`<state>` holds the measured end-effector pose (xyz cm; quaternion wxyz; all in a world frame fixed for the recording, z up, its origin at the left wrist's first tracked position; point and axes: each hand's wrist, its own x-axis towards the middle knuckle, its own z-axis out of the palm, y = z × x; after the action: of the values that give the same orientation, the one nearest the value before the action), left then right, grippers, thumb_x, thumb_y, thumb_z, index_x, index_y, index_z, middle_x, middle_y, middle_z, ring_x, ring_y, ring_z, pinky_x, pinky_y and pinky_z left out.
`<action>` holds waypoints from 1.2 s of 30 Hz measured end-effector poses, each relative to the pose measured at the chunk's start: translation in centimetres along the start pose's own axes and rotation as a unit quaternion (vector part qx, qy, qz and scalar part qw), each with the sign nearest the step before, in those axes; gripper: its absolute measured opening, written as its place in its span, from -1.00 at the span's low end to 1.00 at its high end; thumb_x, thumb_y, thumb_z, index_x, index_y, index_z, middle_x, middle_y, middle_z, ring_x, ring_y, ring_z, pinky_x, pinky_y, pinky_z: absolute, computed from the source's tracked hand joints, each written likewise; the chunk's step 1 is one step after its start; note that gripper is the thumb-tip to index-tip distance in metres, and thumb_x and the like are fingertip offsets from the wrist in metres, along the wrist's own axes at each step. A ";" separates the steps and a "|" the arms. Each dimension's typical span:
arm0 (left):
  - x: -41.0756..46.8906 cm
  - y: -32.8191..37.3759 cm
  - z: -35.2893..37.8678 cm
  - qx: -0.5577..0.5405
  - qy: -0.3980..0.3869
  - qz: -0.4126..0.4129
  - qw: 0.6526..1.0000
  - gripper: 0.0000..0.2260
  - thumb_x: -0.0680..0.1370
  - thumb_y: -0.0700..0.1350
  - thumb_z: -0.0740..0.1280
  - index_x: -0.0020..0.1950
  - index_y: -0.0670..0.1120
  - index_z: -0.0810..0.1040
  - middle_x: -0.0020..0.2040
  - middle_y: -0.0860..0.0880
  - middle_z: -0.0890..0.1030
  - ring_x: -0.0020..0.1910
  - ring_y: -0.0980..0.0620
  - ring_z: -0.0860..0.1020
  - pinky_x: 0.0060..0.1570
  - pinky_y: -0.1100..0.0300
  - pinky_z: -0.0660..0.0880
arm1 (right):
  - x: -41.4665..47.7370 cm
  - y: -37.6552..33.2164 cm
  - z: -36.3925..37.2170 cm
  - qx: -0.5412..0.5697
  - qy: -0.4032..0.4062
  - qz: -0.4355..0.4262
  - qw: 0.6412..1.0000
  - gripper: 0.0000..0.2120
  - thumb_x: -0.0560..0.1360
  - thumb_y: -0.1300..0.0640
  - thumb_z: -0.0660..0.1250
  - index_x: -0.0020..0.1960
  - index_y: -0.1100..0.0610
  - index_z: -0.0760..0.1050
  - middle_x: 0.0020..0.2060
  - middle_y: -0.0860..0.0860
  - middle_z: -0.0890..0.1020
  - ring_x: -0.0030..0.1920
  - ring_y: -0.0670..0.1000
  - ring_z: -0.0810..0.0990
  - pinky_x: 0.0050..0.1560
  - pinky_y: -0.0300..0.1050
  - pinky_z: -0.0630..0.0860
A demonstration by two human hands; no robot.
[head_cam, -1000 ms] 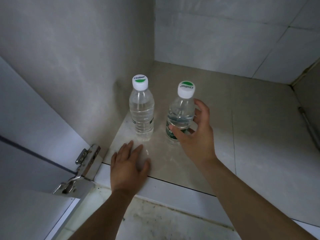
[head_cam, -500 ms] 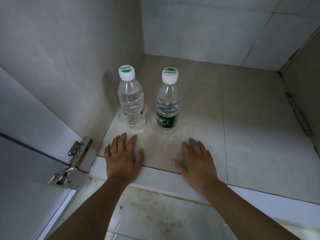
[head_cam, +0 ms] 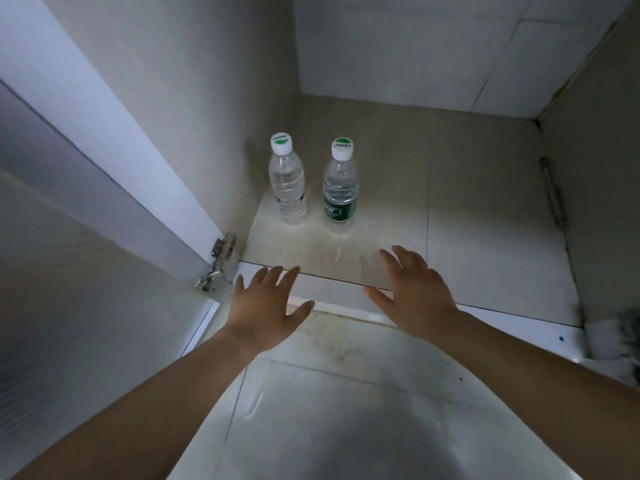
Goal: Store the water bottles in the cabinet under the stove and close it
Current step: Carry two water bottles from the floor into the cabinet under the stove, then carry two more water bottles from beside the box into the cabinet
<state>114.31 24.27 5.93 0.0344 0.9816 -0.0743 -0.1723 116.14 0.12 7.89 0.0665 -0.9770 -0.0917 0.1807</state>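
Observation:
Two clear water bottles with white caps stand upright side by side on the tiled cabinet floor [head_cam: 485, 216], close to its left wall. The left bottle [head_cam: 288, 183] has its label turned away; the right bottle [head_cam: 340, 188] shows a green label. My left hand [head_cam: 265, 306] hovers palm down at the cabinet's front sill, fingers spread, holding nothing. Over the sill to the right, my right hand [head_cam: 414, 292] is also spread and empty. Both hands are well short of the bottles.
The open cabinet door [head_cam: 86, 271] stands at the left, hung on a metal hinge [head_cam: 220, 261]. A metal rod [head_cam: 552, 192] runs along the cabinet's right wall. A stained tiled floor [head_cam: 346, 393] lies in front of the sill. Something blurred sits at the right edge [head_cam: 623, 327].
My right hand let go of the right bottle and drew back. Both hands have pulled out from the cabinet floor to the sill, and the view has backed away.

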 end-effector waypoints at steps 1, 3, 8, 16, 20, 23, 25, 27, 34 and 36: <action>-1.8 0.4 -1.8 0.000 -0.006 0.006 1.000 -0.28 0.41 0.40 -0.18 0.51 0.09 0.00 0.50 0.02 0.19 0.48 -0.01 0.13 0.41 -0.16 0.10 | -1.8 -0.6 -1.5 0.008 -0.020 0.009 1.000 -0.32 0.52 -0.27 0.01 0.50 0.07 -0.04 0.51 0.06 0.04 0.49 0.13 0.05 0.39 0.14 0.23; -5.3 1.1 -5.8 -0.014 -0.020 0.011 1.000 -0.21 0.34 0.39 -0.26 0.51 0.08 0.02 0.49 0.01 0.22 0.48 -0.02 0.14 0.39 -0.16 0.10 | -6.0 -2.0 -4.8 0.027 -0.055 0.029 0.998 -0.31 0.51 -0.29 0.00 0.51 0.04 -0.06 0.52 0.04 0.01 0.50 0.12 0.01 0.42 0.14 0.17; -14.9 4.2 -18.7 -0.042 -0.006 0.029 0.999 -0.26 0.39 0.37 -0.19 0.48 0.05 0.10 0.44 0.00 0.29 0.43 -0.02 0.22 0.37 -0.13 0.17 | -17.4 -6.0 -17.0 0.058 -0.079 0.073 0.992 -0.31 0.50 -0.30 0.02 0.50 0.02 -0.03 0.51 0.01 0.03 0.50 0.08 0.02 0.43 0.11 0.15; -30.9 8.6 -42.5 -0.106 0.013 0.080 0.991 -0.30 0.43 0.35 -0.09 0.47 -0.01 0.16 0.37 -0.04 0.39 0.34 -0.10 0.35 0.23 -0.18 0.34 | -36.8 -13.1 -40.0 0.174 -0.018 0.153 0.973 -0.33 0.50 -0.28 0.07 0.48 0.06 0.07 0.48 0.02 0.14 0.47 0.06 0.11 0.40 0.05 0.20; -35.3 10.8 -51.0 -0.132 0.011 0.133 0.982 -0.29 0.44 0.35 -0.08 0.48 -0.02 0.15 0.36 -0.06 0.40 0.34 -0.08 0.36 0.23 -0.17 0.35 | -43.7 -15.4 -47.2 0.208 0.039 0.199 0.957 -0.33 0.50 -0.28 0.07 0.48 0.06 0.09 0.48 0.02 0.16 0.46 0.06 0.12 0.38 0.04 0.21; -37.2 12.5 -55.1 -0.084 0.001 0.222 0.971 -0.31 0.46 0.34 -0.10 0.48 -0.02 0.13 0.36 -0.04 0.39 0.34 -0.06 0.34 0.23 -0.16 0.35 | -48.1 -16.0 -50.4 0.218 0.084 0.244 0.941 -0.31 0.48 -0.31 0.06 0.47 0.05 0.11 0.48 0.01 0.17 0.47 0.06 0.13 0.41 0.05 0.20; -37.8 13.6 -56.8 -0.048 0.002 0.279 0.959 -0.31 0.46 0.35 -0.12 0.49 0.00 0.10 0.41 -0.04 0.35 0.37 -0.04 0.31 0.26 -0.13 0.33 | -50.7 -16.0 -51.3 0.216 0.113 0.268 0.932 -0.31 0.48 -0.31 0.06 0.48 0.04 0.11 0.48 0.02 0.18 0.47 0.07 0.13 0.43 0.05 0.19; -38.5 15.1 -57.9 -0.026 -0.002 0.325 0.945 -0.30 0.46 0.36 -0.13 0.50 0.02 0.07 0.46 -0.04 0.28 0.42 -0.03 0.26 0.30 -0.09 0.30 | -53.7 -15.8 -51.7 0.220 0.140 0.301 0.917 -0.31 0.48 -0.31 0.08 0.48 0.04 0.11 0.48 0.03 0.18 0.47 0.08 0.13 0.44 0.06 0.18; -44.3 24.4 -58.1 -0.009 -0.046 0.470 0.881 -0.29 0.44 0.35 -0.06 0.50 0.01 0.09 0.47 -0.07 0.26 0.42 -0.03 0.25 0.31 0.00 0.26 | -68.4 -15.4 -48.4 0.257 0.202 0.461 0.825 -0.28 0.44 -0.34 0.06 0.48 0.02 0.09 0.49 0.04 0.16 0.48 0.08 0.12 0.44 0.07 0.19; -47.4 28.1 -57.3 0.021 -0.050 0.524 0.850 -0.28 0.43 0.35 -0.07 0.50 0.00 0.11 0.46 -0.04 0.28 0.42 -0.01 0.25 0.34 -0.03 0.24 | -73.9 -16.1 -46.8 0.267 0.220 0.511 0.787 -0.28 0.45 -0.32 0.08 0.48 0.03 0.09 0.49 0.05 0.15 0.48 0.08 0.11 0.45 0.05 0.17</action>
<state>86.16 6.42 78.04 0.0951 0.7879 -0.5825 -0.1756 62.88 -3.74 79.08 0.2406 -0.8380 0.4894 -0.0144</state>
